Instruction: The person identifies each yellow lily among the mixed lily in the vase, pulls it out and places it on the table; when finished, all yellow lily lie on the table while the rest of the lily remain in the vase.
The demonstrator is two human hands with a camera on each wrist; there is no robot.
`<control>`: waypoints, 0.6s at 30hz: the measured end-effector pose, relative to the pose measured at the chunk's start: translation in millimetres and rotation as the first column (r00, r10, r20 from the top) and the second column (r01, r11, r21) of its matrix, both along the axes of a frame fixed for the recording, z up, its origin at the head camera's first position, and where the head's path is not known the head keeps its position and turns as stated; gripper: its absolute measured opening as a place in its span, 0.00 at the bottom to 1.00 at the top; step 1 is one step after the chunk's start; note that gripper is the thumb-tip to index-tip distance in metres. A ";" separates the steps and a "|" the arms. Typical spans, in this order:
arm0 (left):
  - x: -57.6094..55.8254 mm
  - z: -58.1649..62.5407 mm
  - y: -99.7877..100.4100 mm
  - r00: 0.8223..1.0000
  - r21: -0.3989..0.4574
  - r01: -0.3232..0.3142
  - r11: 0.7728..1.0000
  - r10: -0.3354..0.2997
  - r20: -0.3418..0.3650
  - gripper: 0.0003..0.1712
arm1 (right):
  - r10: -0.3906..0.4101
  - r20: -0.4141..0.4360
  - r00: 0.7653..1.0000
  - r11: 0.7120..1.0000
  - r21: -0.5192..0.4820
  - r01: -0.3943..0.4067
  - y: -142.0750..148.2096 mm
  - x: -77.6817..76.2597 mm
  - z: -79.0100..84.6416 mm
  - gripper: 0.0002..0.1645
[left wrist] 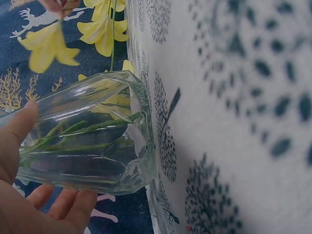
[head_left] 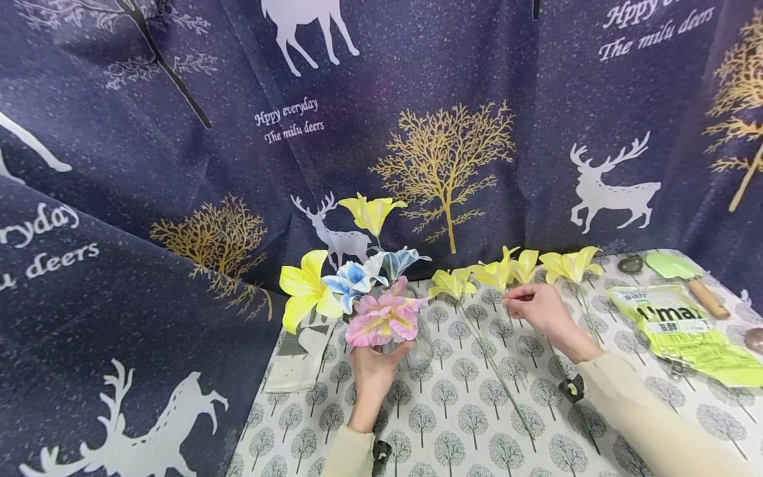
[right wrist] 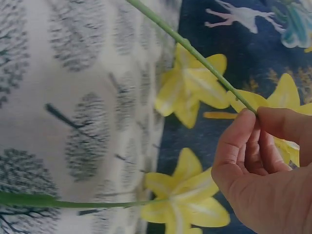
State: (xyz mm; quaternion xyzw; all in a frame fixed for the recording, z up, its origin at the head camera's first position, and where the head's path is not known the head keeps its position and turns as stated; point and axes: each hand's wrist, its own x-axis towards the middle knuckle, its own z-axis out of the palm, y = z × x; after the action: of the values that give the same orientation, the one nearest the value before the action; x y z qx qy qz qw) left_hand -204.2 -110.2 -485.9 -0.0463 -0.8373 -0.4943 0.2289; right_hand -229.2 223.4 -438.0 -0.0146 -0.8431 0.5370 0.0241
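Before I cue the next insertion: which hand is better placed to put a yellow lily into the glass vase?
Probably the right hand: it pinches a yellow lily by the stem, while the left hand is occupied holding the glass vase.

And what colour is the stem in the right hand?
Green stem, clearest in the right wrist view.

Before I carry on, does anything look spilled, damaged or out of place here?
No spill or breakage shows; the clear, faceted glass vase in the left hand looks intact where visible. The only oddity is printed: the dark-blue deer-patterned cloth backdrop reads "Hppy everyday", missing an "a".
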 end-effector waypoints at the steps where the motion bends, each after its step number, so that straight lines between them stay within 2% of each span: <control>1: 0.2 -0.4 0.2 1.000 0.004 -0.001 1.000 0.001 0.006 0.62 | 0.001 0.006 1.000 1.000 0.006 -0.001 0.1 -1.0 -3.7 0.16; 4: 0.3 -0.4 0.9 0.999 0.029 0.006 1.000 -0.007 0.033 0.59 | 0.011 0.038 0.999 1.000 0.022 -0.012 0.8 -3.9 -11.9 0.16; 6: 2.1 -1.0 1.1 0.997 0.039 -0.035 0.999 0.033 0.068 0.54 | 0.016 0.061 0.998 0.999 0.038 -0.018 1.0 -6.1 -15.9 0.15; 8: 1.6 -0.5 0.9 0.998 0.044 -0.024 0.999 0.021 0.066 0.52 | 0.018 0.092 0.996 0.999 0.047 -0.023 1.3 -8.4 -19.9 0.16; 13: 0.9 0.7 0.1 0.999 0.028 -0.001 1.000 0.000 0.045 0.56 | 0.038 0.138 0.990 0.998 0.049 -0.046 2.4 -13.2 -29.1 0.15; 15: 2.3 0.3 0.3 0.997 0.039 -0.026 0.999 0.024 0.068 0.53 | 0.040 0.150 0.988 0.998 0.051 -0.048 2.8 -14.8 -31.9 0.13; 18: 2.1 -0.5 0.5 0.997 0.035 -0.034 0.999 0.031 0.076 0.54 | 0.039 0.177 0.983 0.997 0.055 -0.050 3.3 -16.7 -35.2 0.11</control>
State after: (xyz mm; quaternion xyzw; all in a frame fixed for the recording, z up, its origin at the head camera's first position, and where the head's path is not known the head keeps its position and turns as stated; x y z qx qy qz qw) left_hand -202.2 -109.6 -486.4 -0.0099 -0.8370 -0.5068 0.2062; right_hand -245.9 226.7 -473.2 -0.0426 -0.8576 0.5087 -0.0622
